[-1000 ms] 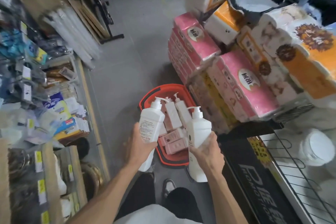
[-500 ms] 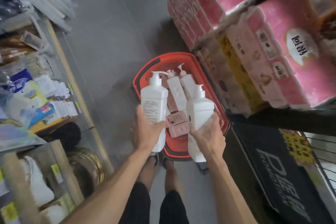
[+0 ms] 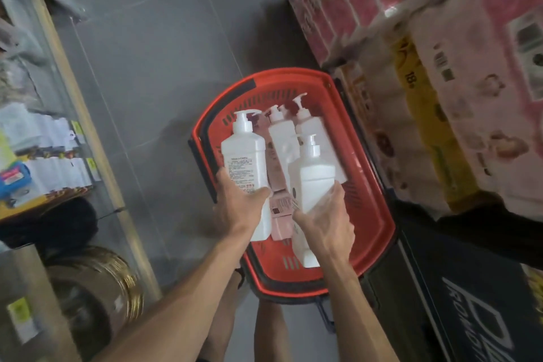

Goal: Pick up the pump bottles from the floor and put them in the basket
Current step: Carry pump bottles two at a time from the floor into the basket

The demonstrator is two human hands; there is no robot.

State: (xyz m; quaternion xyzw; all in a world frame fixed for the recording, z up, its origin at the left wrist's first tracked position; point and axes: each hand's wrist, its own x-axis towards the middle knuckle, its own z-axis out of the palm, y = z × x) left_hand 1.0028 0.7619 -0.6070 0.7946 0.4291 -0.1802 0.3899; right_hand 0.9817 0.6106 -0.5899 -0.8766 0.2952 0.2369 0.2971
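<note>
Basket sits on the floor, just beside tissue packs at right. Above it the left hand grasps the left bottle, the right hand grasps the right bottle. Two more bottles lie inside with pink boxes.

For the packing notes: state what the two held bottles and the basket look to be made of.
Left bottle: likely plastic, opaque white, smooth with a soft sheen; moulded shoulders and pump.
Right bottle: the same look, white plastic, slightly glossy.
Basket: rigid red plastic by the look, fairly matt, with moulded slots in its walls.
</note>
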